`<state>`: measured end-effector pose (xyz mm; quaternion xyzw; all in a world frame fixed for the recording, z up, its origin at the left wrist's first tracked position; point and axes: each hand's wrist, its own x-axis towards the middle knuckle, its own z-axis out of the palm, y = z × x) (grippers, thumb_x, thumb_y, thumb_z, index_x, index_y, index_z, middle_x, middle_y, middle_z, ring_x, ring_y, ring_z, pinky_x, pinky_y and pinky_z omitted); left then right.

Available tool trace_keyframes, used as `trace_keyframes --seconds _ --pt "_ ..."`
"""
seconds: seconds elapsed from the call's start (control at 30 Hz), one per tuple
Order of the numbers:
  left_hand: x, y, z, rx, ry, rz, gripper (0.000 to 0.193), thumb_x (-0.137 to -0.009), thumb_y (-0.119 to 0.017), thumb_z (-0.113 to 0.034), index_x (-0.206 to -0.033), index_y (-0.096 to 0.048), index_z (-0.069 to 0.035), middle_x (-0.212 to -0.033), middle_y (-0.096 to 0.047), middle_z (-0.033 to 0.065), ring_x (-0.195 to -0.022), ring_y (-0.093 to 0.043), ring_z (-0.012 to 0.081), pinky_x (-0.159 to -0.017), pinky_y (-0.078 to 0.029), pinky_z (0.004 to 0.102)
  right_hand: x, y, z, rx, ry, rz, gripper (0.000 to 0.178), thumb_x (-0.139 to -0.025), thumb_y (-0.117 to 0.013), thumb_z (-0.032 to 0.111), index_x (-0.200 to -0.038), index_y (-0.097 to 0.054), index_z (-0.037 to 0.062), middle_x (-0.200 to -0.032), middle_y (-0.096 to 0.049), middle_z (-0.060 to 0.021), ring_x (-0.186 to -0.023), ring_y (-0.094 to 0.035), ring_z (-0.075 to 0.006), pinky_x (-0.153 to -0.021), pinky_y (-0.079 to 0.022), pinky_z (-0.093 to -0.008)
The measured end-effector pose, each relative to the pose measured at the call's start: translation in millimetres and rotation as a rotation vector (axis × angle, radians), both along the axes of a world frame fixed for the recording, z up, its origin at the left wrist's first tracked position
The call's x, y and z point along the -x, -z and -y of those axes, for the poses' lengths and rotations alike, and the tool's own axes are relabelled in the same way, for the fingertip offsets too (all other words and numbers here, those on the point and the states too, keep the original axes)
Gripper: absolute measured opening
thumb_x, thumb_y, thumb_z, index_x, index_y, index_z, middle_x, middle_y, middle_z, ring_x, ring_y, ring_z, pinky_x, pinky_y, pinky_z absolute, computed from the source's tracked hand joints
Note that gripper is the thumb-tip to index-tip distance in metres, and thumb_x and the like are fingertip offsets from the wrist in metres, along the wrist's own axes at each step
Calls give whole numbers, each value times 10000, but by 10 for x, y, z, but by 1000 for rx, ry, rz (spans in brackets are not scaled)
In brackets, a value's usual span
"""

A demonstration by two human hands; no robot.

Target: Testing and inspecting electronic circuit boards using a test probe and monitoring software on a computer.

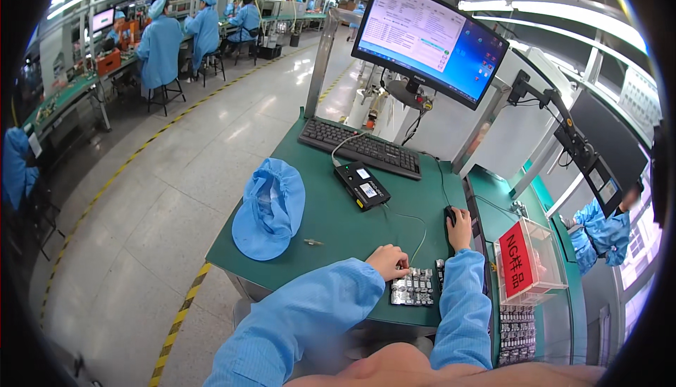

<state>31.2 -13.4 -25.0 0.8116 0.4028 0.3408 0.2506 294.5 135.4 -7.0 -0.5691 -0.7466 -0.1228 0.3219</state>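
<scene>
The left hand (388, 262) is narrow, its fingers bent and drawn together at the upper left edge of the panel of small boards (413, 290); whether the fingertips pinch anything there, I cannot tell. The panel lies flat on the green bench (331, 211), to the right of that hand and nearer the person's body. It looks nearly as broad as it is deep, so no long axis stands out; the small boards on it sit in rows. Of the 2 hands the left is clearly nearer, right at the panel's edge. The right hand (459, 229) is farther off, up and to the right, curled over a black mouse (449, 214).

A thin pale cable (424, 233) runs from the black box (361, 185) down toward the left fingertips; its end cannot be made out. Just right of the panel, a 2nd group of boards (441, 272) shows in part beside the right sleeve (465, 302). Farther from the person, the black box lies aslant below the keyboard (359, 146), with the monitor (431, 40) beyond. To the left lies a blue cap (270, 209), and a small metal piece (313, 242) sits between it and the left hand. Past the right forearm stands a clear box (553, 274) with a red label (516, 259).
</scene>
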Motion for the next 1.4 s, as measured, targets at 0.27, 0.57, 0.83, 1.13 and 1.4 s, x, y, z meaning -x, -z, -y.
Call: trace_keyframes --seconds 0.27,0.57,0.83,1.13,1.4 --pt "-1 11 -2 -7 -4 11 190 -761 -672 -313 -779 -644 -127 -801 -598 33 -854 -548 232 -780 -423 371 0 -14 -84 -50 -111 -16 349 -813 -642 158 -1149 -566 95 -1117 -517 -146 -1031 -513 -341 -880 -438 -396" --pt "17 7 -8 -13 4 8 197 -763 -669 -317 -781 -647 -122 -807 -606 40 -839 -551 235 -767 -426 365 30 -36 -59 -35 -129 -41 349 -807 -641 136 -1144 -563 91 -1118 -509 -150 -1035 -506 -342 -879 -435 -396" --pt "3 14 -21 -10 7 15 207 -767 -665 -325 -784 -647 -119 -811 -608 45 -843 -552 238 -760 -427 364 8 -13 -127 -37 -94 -49 348 -810 -643 164 -1146 -566 113 -1117 -513 -134 -1025 -516 -333 -868 -446 -392" --pt "16 -22 4 5 11 -1 213 -759 -675 -316 -790 -644 -108 -818 -612 48 -851 -556 238 -772 -431 370 11 -17 -188 -21 -55 -22 349 -825 -636 195 -1158 -564 123 -1145 -515 -119 -1047 -519 -321 -868 -450 -385" --pt "12 -8 19 -1 1 10 190 -764 -677 -298 -783 -640 -113 -815 -607 42 -852 -551 229 -771 -431 362 -22 39 -254 -30 -32 -38 353 -827 -635 216 -1167 -560 157 -1161 -503 -97 -1055 -508 -309 -861 -452 -392"
